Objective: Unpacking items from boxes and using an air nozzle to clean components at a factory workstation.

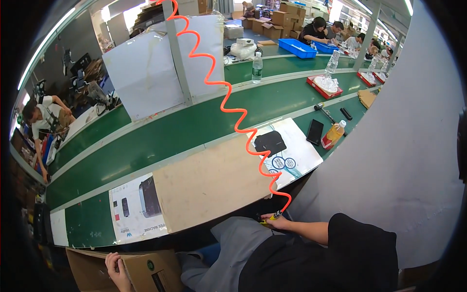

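At the lower left, my left hand (116, 271) has its fingers curled over the edge of a brown cardboard box (158, 265), which stands below the front of the bench. My right hand (278, 222) is low beside my lap, just off the bench's front edge, and is closed round a yellow-and-black air gun (278, 214). An orange coiled air hose (242, 111) runs down from above to the air gun, passing over the bench. Part of the air gun is hidden by my fingers.
Flattened cardboard (209, 180) covers the green bench. To the right are a black phone (314, 132), an orange drink bottle (334, 135) and a pale partition (369, 160). A water bottle (257, 68) and red trays (324, 87) stand farther back. Other people work beyond.
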`<move>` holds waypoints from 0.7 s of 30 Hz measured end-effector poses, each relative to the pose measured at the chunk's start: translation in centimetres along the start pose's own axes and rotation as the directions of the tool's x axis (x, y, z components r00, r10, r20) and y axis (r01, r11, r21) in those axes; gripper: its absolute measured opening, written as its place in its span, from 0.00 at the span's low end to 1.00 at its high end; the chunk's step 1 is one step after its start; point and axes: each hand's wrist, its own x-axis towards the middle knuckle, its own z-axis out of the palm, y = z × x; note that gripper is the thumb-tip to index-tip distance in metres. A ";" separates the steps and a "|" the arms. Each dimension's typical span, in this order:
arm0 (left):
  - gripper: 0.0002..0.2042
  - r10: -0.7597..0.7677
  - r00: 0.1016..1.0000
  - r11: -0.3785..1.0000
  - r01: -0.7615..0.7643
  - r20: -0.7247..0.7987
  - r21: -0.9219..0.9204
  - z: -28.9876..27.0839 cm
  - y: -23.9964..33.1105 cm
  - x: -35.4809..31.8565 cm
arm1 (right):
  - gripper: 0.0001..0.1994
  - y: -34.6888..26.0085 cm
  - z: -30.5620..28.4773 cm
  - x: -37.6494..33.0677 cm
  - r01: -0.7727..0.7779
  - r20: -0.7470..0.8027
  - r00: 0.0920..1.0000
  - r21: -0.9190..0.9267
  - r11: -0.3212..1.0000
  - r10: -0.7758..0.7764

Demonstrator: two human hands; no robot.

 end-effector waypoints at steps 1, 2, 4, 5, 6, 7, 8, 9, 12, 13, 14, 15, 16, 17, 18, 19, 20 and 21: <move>0.05 0.011 1.000 1.000 -0.011 -0.008 -0.001 0.0 0.0 0.0 | 0.18 0.4 -0.1 0.1 0.039 -0.007 0.999 -0.021 0.999 -0.039; 0.05 0.010 1.000 1.000 -0.010 -0.004 0.000 0.0 0.2 0.1 | 0.18 0.6 -0.1 0.0 0.035 -0.007 0.999 -0.019 0.999 -0.036; 0.05 0.042 0.999 0.997 -0.042 0.011 0.064 -0.2 0.7 0.1 | 0.17 0.9 0.0 -0.3 0.012 -0.015 1.000 0.037 0.999 -0.012; 0.05 0.038 0.999 0.997 -0.039 0.015 0.066 -0.2 1.0 0.1 | 0.17 1.1 0.0 -0.4 0.007 -0.013 1.000 0.039 0.999 -0.006; 0.05 0.036 0.999 0.996 -0.038 0.025 0.080 -0.2 1.2 0.2 | 0.17 1.2 -0.3 -0.4 0.005 -0.014 1.000 0.014 1.000 -0.005; 0.05 0.025 0.999 0.994 -0.028 0.030 0.103 -0.4 1.8 0.1 | 0.17 0.3 -0.1 -0.4 0.003 -0.001 1.000 -0.011 1.000 -0.003; 0.05 0.029 1.000 0.994 -0.028 -0.008 0.102 -0.5 1.9 -0.3 | 0.17 -0.7 0.1 -0.7 -0.102 -0.014 0.995 -0.009 0.995 0.102; 0.05 0.010 1.000 0.997 -0.009 -0.007 0.074 -0.3 2.2 -0.2 | 0.17 -0.7 0.0 -0.7 -0.084 -0.023 0.996 -0.014 0.996 0.083; 0.05 -0.026 1.000 0.999 0.025 0.010 0.047 -0.2 2.5 0.0 | 0.17 -0.2 -0.5 -1.2 -0.121 -0.020 0.992 0.082 0.989 0.123; 0.05 -0.011 1.000 0.999 0.011 0.004 0.052 -0.2 2.6 0.2 | 0.17 0.3 -0.7 -1.2 -0.114 -0.037 0.993 0.054 0.992 0.116; 0.05 0.001 1.000 0.998 -0.001 0.003 0.060 -0.2 2.4 0.1 | 0.17 0.5 -0.7 -1.2 -0.111 -0.053 0.992 0.028 0.993 0.112; 0.05 0.021 1.000 0.998 -0.021 0.003 0.064 -0.2 2.7 0.2 | 0.17 0.1 -0.7 -1.5 -0.133 -0.040 0.990 0.042 0.990 0.135; 0.05 -0.047 0.999 0.998 0.047 -0.011 0.030 -0.1 3.1 -0.2 | 0.17 -0.3 -0.7 -1.5 -0.131 -0.047 0.990 -0.006 0.991 0.131; 0.05 -0.018 1.000 0.999 0.018 -0.007 0.045 -0.3 3.0 -0.1 | 0.17 -0.6 -0.6 -1.4 -0.147 -0.052 0.987 0.033 0.989 0.149; 0.06 0.011 1.000 0.998 -0.011 0.001 0.057 -0.2 2.6 -0.1 | 0.17 -0.3 -0.7 -1.5 -0.164 -0.059 0.984 0.071 0.984 0.169; 0.06 0.013 1.000 0.999 -0.013 0.001 0.041 -0.2 2.2 -0.1 | 0.17 -0.1 -0.9 -1.2 -0.122 -0.049 0.991 0.082 0.989 0.127; 0.06 0.029 1.000 0.999 -0.029 0.012 0.045 0.1 2.2 0.3 | 0.16 1.1 -1.4 -1.2 -0.084 -0.052 0.995 0.099 0.992 0.089; 0.06 0.030 1.000 0.998 -0.030 0.005 0.054 -0.2 2.5 0.2 | 0.17 0.7 -1.4 -1.4 -0.137 -0.036 0.989 0.144 0.980 0.143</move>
